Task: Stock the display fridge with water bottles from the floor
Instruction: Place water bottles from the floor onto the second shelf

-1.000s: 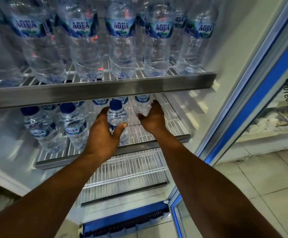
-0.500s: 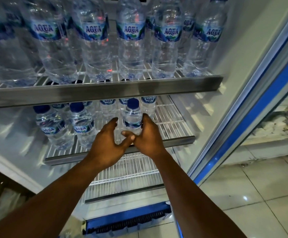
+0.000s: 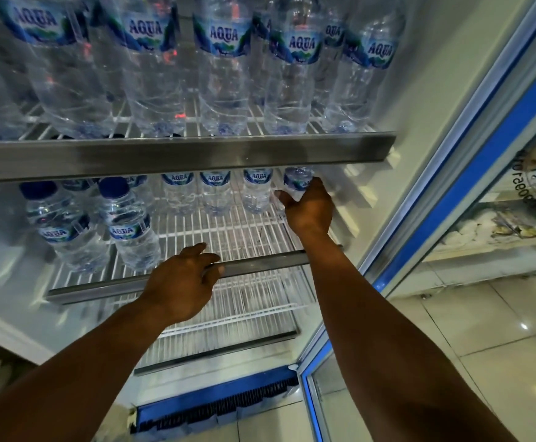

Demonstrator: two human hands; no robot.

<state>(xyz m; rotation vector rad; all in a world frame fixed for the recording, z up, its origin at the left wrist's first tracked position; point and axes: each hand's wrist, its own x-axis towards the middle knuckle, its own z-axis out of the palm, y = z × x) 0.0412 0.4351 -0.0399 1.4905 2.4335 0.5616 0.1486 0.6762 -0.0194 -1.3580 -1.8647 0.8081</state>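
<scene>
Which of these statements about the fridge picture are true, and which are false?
1. The right hand grips a small bottle at the back of the middle shelf. True.
2. The left hand holds a bottle. False: it holds none and rests at the shelf's front rail.
3. The large bottles stand on the upper shelf. True.
4. The fridge door is shut. False: the door stands open.

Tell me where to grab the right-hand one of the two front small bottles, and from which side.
Wrap the grip round the labelled body of the front bottle, coming from the front right. It stands upright, bare wire shelf lies on that side, its neighbour crowds the left, and the upper shelf rail seems to hang close over its cap.
</scene>
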